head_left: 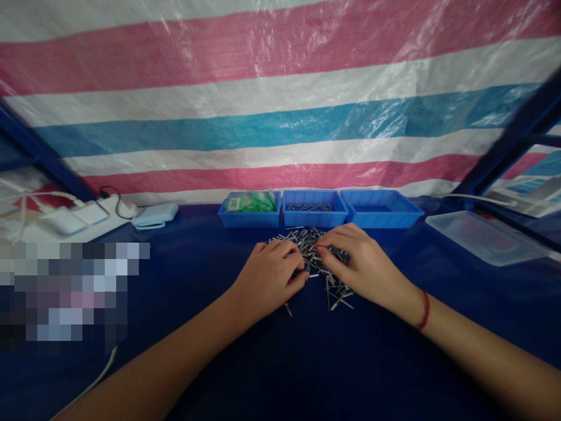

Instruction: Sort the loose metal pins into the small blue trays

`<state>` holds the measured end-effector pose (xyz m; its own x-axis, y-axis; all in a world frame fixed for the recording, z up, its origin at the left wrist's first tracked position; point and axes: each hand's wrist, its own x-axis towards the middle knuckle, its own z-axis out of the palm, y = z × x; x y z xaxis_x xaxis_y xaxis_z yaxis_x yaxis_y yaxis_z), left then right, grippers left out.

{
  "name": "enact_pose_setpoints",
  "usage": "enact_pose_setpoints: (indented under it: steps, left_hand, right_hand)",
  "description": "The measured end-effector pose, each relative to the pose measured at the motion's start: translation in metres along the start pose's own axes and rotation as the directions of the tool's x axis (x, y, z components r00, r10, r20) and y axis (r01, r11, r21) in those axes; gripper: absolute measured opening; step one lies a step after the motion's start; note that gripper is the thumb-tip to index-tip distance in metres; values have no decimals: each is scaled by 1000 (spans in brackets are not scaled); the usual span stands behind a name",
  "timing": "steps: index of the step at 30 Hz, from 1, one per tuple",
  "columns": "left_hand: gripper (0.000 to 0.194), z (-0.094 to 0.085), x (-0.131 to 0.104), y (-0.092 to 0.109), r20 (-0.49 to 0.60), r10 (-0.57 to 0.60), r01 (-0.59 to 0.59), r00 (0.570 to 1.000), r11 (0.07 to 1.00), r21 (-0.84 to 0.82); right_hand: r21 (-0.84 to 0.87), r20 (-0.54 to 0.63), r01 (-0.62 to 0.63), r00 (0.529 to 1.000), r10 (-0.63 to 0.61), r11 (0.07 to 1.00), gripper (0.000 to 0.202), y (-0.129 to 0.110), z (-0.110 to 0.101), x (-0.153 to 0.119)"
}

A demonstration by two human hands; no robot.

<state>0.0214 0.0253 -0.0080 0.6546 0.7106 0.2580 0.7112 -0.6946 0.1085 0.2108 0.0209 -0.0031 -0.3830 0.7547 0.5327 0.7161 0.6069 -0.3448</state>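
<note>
A loose pile of thin silvery metal pieces, like nails or rivets, (309, 248) lies on the dark blue table (307, 362). My left hand (274, 275) rests at the pile's left side, fingers curled over its edge; what lies under the fingertips is hidden. At the right side is my right hand (357, 257), thumb and index finger brought close together over the pieces. Whether a piece is between those fingertips is too small to tell. Several pieces lie scattered below the right hand, and one sits beneath the left.
Behind the pile stand three blue bins: one with a green packet (254, 202), a middle one (314, 219) with some metal pieces, and a right one (381, 219). A clear plastic lid (482, 237) lies right; a power strip (92, 216), light-blue case (154, 215) and cable are left.
</note>
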Motion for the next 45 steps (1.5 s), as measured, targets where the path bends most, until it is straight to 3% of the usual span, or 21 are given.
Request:
enact_pose_setpoints:
  steps: [12, 45]
  left_hand:
    - [17, -7, -2, -1, 11, 12, -14, 1000, 980, 199]
    - [22, -10, -4, -2, 82, -83, 70, 993, 986, 153]
  right_hand:
    - [13, 17, 1, 1000, -1, 1000, 14, -2, 0, 1]
    - [13, 37, 26, 999, -26, 1000, 14, -2, 3, 0]
